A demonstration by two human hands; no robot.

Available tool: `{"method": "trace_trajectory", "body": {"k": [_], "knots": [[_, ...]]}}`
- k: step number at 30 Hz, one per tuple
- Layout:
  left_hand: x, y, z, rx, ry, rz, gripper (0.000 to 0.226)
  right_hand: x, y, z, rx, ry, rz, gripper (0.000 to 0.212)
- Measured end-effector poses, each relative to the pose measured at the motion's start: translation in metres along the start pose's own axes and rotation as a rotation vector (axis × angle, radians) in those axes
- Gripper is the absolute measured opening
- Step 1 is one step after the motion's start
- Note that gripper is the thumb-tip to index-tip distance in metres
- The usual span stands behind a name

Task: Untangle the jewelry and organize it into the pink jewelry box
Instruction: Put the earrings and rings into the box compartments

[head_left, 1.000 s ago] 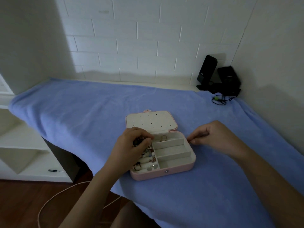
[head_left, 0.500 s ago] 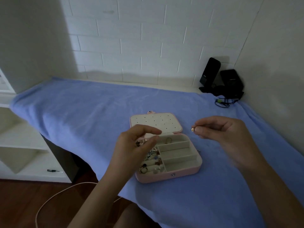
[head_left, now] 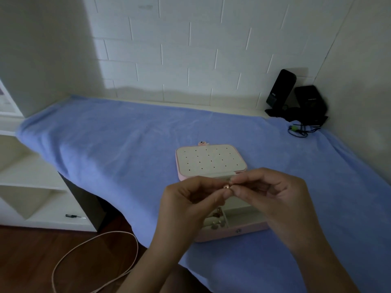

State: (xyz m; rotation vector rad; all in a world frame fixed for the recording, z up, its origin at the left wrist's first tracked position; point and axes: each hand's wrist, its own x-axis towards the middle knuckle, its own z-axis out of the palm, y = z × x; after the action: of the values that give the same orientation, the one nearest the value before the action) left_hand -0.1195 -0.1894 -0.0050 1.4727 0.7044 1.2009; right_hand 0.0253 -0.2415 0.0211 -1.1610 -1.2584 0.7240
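Note:
The pink jewelry box (head_left: 237,231) lies open on the blue cloth, its cream lid (head_left: 209,159) with rows of small holes laid flat behind it. Several rings and earrings (head_left: 218,220) sit in its left compartments; most of the tray is hidden behind my hands. My left hand (head_left: 190,199) and my right hand (head_left: 270,193) meet above the box, fingertips pinched together on a small round gold-coloured piece of jewelry (head_left: 226,187). Which hand bears it I cannot tell; both touch it.
A blue towel (head_left: 127,144) covers the table. Two black speakers (head_left: 296,98) with a coiled cable (head_left: 298,131) stand in the back right corner. White shelves (head_left: 31,187) with a small screwdriver (head_left: 74,216) are at left. A pale cord (head_left: 95,254) loops on the wooden floor.
My left hand left the box's ring compartment and rose. My right hand lifted a small gold piece off the cloth and moved left. Both hands now pinch it above the box.

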Motion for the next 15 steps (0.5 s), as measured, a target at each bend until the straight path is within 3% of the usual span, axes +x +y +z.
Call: {"method": "trace_trajectory", "body": {"k": [5,10,15], "knots": [[0.005,-0.002,-0.005,0.016,-0.033,-0.012,0.012,0.005,0.003,0.004,-0.059,-0.014,0.014,0.02],[0.013,-0.002,-0.007,-0.133,-0.08,-0.083,0.01,0.008,0.002,0.002,0.019,-0.051,0.088,0.025],[0.015,-0.003,-0.004,-0.112,-0.112,0.004,0.011,0.007,0.0,-0.002,0.098,-0.069,0.102,0.025]]}}
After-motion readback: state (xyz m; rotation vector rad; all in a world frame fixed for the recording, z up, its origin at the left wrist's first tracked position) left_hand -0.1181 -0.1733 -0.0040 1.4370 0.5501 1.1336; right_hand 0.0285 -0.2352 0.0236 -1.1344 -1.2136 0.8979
